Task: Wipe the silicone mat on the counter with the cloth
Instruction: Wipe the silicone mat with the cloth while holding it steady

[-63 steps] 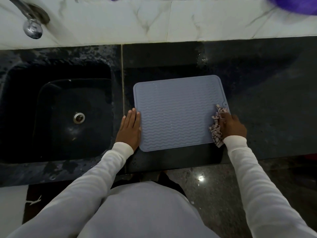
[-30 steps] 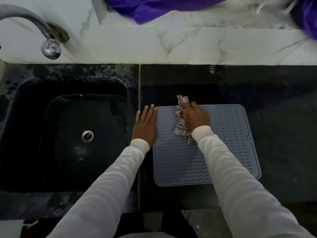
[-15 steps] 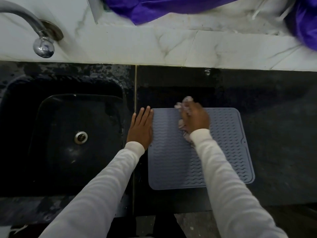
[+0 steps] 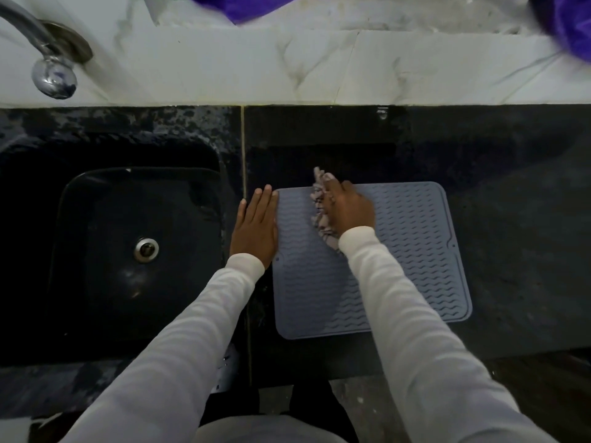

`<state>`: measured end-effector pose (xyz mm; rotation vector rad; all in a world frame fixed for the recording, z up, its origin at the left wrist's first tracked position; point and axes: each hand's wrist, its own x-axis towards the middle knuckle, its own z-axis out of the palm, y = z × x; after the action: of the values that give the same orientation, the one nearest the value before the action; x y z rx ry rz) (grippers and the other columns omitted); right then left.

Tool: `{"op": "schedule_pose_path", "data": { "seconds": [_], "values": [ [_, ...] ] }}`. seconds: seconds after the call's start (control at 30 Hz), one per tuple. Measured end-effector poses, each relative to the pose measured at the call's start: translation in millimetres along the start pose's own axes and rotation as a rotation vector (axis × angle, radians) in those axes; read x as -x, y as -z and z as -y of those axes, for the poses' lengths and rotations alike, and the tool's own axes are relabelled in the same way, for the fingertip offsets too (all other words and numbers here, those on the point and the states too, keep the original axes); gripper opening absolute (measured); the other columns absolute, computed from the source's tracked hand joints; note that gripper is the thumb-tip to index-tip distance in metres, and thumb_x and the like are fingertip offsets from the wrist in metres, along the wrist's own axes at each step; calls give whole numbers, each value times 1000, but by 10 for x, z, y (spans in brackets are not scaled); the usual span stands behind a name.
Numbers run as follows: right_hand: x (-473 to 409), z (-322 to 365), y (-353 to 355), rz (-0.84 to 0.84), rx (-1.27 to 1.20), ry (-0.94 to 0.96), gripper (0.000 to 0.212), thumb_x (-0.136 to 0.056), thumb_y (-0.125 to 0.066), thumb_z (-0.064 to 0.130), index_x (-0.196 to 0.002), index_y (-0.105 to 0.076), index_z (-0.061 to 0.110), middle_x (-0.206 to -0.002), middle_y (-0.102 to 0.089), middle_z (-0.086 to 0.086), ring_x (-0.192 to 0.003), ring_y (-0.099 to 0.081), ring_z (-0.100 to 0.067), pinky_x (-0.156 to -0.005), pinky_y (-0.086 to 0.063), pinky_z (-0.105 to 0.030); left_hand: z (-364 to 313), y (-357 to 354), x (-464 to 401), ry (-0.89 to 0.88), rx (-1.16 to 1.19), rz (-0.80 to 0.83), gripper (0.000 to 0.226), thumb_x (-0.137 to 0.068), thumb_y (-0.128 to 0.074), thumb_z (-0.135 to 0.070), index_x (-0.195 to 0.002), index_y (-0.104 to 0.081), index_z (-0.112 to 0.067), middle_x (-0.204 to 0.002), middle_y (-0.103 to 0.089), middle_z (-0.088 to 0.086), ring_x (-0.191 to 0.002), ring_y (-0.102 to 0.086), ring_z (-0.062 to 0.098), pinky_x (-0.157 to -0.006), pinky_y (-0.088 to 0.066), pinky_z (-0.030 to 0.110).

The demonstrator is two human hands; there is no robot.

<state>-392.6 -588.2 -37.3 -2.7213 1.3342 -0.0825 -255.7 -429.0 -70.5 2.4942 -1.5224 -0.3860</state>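
A grey-blue silicone mat [image 4: 415,251] with a wavy ribbed surface lies flat on the dark counter [image 4: 511,219], right of the sink. My right hand [image 4: 347,207] is closed on a crumpled pale striped cloth [image 4: 321,219] and presses it onto the mat's far left part, near the back edge. My left hand [image 4: 256,228] lies flat, fingers together, on the counter against the mat's left edge. My right sleeve hides the mat's middle strip.
A black sink [image 4: 128,244] with a round metal drain [image 4: 146,249] sits left of the mat. A chrome tap [image 4: 51,68] hangs over the white marble ledge [image 4: 287,68] at the back. Purple fabric [image 4: 569,20] lies on the ledge, far right.
Two seconds ago the cloth was at the mat's right edge; my right hand has carried it across to the far left part. In the last half second it barely shifted. My left hand stayed at the left edge.
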Motion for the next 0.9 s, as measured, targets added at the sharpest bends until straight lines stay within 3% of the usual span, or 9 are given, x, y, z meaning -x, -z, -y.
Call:
{"op": "schedule_pose_path", "data": {
  "seconds": [0.13, 0.23, 0.33, 0.43, 0.53, 0.6, 0.7, 0.8, 0.9],
  "values": [
    [-25, -704, 128, 23, 59, -105, 48, -98, -45, 26, -145, -38, 23, -114, -59, -16, -87, -64, -38, -64, -44, -38, -17, -21, -1, 3, -31, -20, 58, -101, -21, -22, -157, -6, -16, -165, -4, 2, -151, -1, 19, -123, -4, 43],
    [-26, -1208, 219, -22, 36, -228, 44, -99, -42, 28, -142, -43, 20, -112, -62, -21, -88, -62, -43, -67, -47, -43, -10, -31, 5, 1, -23, -26, 58, -101, -20, -23, -157, -7, -16, -165, -4, 1, -151, -1, 18, -123, -4, 44],
    [-22, -1281, 239, -39, 15, -277, 42, -97, -44, 26, -137, -48, 14, -109, -63, -22, -89, -62, -43, -70, -51, -46, -8, -25, 4, -7, -4, -45, 56, -102, -19, -26, -157, -9, -18, -164, -7, 1, -151, -2, 18, -123, -5, 44],
    [28, -895, 361, -98, -116, -299, 39, -95, -47, 26, -132, -53, 17, -113, -63, -16, -95, -62, -39, -74, -50, -43, -9, -10, 12, -11, 10, -50, 57, -102, -16, -30, -157, -11, -18, -164, -8, 0, -151, -3, 17, -123, -2, 42],
    [162, -62, 438, -111, -365, -139, 33, -94, -49, 24, -125, -58, 22, -111, -63, -8, -95, -62, -29, -78, -52, -39, -8, 11, 9, -20, 58, -50, 57, -101, -17, -31, -156, -13, -17, -164, -9, 0, -151, -3, 16, -123, 2, 40],
    [299, 546, 296, -59, -293, 13, 36, -94, -48, 29, -130, -53, 21, -107, -61, -10, -84, -62, -27, -68, -52, -38, 9, 18, 9, -24, 93, -57, 57, -101, -24, -29, -155, -18, -13, -163, -14, 4, -151, -7, 19, -123, 2, 39],
    [441, 1020, 4, 39, -190, 0, 39, -88, -61, 23, -126, -57, 17, -109, -60, -13, -69, -64, -27, -51, -48, -32, 6, 34, 22, -39, 81, -50, 62, -99, -44, -23, -154, -19, -8, -162, -19, 10, -150, -11, 23, -123, -1, 41],
    [495, 932, 14, 67, -55, -2, 43, -86, -62, 18, -128, -55, 19, -110, -59, -15, -62, -64, -28, -47, -48, -33, -20, 37, 27, -22, 41, -46, 59, -100, -23, -28, -155, -15, -11, -163, -15, 7, -151, -9, 21, -122, 0, 40],
    [434, 605, 90, 96, 70, 101, 53, -90, -52, 14, -141, -40, 21, -120, -52, -17, -68, -64, -32, -55, -51, -41, -19, 30, 8, 0, 37, -31, 62, -97, -9, -30, -156, -15, -12, -164, -12, 4, -151, -5, 18, -122, 4, 38]
  ]
}}
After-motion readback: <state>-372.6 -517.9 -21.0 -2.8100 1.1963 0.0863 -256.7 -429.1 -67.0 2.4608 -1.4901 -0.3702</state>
